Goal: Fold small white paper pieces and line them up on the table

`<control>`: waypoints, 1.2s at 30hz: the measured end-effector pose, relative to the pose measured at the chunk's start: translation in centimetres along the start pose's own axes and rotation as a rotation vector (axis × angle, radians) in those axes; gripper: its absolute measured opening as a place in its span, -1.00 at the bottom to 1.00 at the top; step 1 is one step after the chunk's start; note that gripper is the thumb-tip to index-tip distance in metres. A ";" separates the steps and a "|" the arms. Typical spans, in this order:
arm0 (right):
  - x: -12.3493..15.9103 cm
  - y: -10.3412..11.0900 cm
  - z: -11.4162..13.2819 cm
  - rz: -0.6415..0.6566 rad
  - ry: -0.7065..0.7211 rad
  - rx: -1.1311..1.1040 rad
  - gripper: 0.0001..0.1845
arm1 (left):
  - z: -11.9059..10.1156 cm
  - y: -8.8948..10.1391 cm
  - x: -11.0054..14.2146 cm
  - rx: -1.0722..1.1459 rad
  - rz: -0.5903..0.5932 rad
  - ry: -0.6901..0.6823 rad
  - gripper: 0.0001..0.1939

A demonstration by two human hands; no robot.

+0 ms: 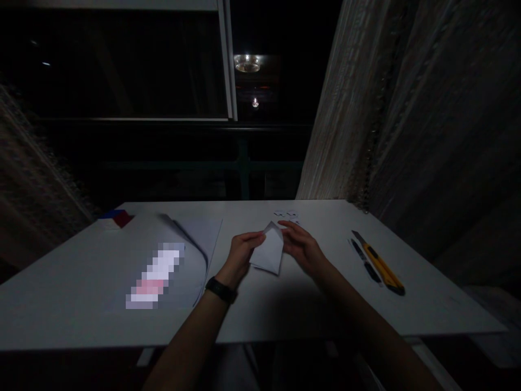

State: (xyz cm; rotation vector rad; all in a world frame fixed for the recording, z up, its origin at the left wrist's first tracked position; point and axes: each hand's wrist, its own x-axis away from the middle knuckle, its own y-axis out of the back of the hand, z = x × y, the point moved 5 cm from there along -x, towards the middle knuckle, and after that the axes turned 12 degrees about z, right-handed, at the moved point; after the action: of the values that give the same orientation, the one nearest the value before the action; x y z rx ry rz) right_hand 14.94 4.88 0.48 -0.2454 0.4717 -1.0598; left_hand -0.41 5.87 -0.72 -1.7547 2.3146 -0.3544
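Plain white paper (267, 254), yellow-and-black cutter (380, 266), blue, red and white block (110, 222), black wristband (221, 290), white table (61, 288)

A blue, red and white cube (115, 219) sits near the white tabletop's (61, 288) far left corner; at right, a yellow-and-black utility knife (381, 265) lies beside a slender black pen-like tool (365, 262). Beyond hangs a pale, textured fabric curtain (340, 108)

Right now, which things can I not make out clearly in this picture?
In the head view:
1. Folded paper, underside: faces away.
2. Left hand, some fingers: behind the paper.
3. Small papers' marks: too small, dim.
4. Pixelated patch: blocks hide its content.
5. Table, left end: cut by the picture's edge.
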 end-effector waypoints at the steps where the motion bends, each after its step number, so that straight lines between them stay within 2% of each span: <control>1: 0.0 0.0 -0.1 0.003 -0.008 -0.015 -0.67 | 0.0 -0.1 0.1 0.020 0.008 0.019 -0.64; 9: 0.0 0.1 -1.2 -0.055 -0.099 0.069 -0.61 | -0.1 -0.9 0.5 0.005 0.123 0.056 -0.61; 17: 0.2 -0.3 -1.0 0.021 -0.107 0.077 -0.63 | 0.0 -1.2 0.7 0.043 0.284 0.026 -0.60; 36: 0.3 -0.4 -0.6 0.022 -0.123 0.087 -0.76 | 0.2 -1.3 0.6 0.007 0.267 0.097 -0.62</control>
State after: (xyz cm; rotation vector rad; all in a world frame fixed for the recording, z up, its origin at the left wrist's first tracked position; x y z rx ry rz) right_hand 14.48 4.46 0.05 -0.2268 0.3166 -1.0348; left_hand 0.64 4.94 -0.53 -1.4283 2.5698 -0.4066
